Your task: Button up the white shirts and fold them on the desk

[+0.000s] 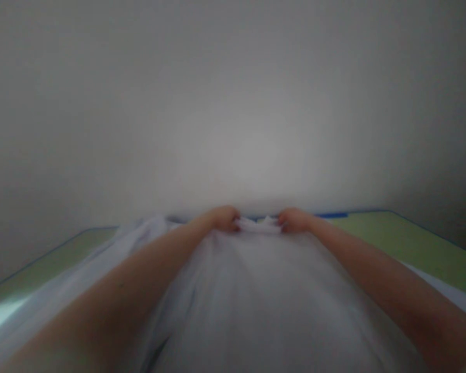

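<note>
A white cloth (pixel 256 290) is stretched from the bottom of the view up to my two hands. My left hand (pixel 223 217) is closed in a fist on the cloth's far edge. Close beside it, my right hand (pixel 293 220) is also closed on that edge. A short bunched strip of the cloth (pixel 258 224) spans the gap between the two fists. Both forearms reach forward over the fabric. The picture is blurred.
A green surface (pixel 404 238) with a blue edge (pixel 334 214) lies under the cloth and shows on the right and the left (pixel 50 264). A plain grey wall (pixel 233 103) fills the upper view.
</note>
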{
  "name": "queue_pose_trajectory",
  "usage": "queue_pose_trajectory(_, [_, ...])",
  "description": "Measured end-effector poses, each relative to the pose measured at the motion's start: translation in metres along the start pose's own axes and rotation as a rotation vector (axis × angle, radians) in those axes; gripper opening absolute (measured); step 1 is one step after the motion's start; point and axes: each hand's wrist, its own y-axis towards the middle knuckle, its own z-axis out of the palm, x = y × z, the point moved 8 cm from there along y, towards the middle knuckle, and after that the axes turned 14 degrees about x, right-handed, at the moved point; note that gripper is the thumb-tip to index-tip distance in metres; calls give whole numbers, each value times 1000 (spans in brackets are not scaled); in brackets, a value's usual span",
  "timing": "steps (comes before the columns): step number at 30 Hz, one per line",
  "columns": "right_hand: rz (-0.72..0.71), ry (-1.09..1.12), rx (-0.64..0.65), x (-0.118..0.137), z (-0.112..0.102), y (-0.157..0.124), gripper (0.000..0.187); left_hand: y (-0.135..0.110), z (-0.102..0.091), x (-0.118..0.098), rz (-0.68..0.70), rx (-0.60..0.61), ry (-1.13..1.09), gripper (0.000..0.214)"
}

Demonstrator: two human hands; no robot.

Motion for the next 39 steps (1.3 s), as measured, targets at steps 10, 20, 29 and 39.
queue_pose_trajectory(10, [82, 309, -37, -34, 3, 4, 43, 13, 0, 30, 29, 66, -235, 32])
queue_pose_trajectory(20, [113, 483, -297, -57, -57, 4, 44, 10, -47, 56, -23, -117, -368, 37])
queue_pose_trajectory(29, [124, 655, -363, -53, -40, 4, 30, 16, -25, 46, 129, -142, -714, 31])
queue_pose_trajectory(39, [270, 449, -554, -67, -40, 12, 31, 20, -1, 60, -76, -247, -463, 36])
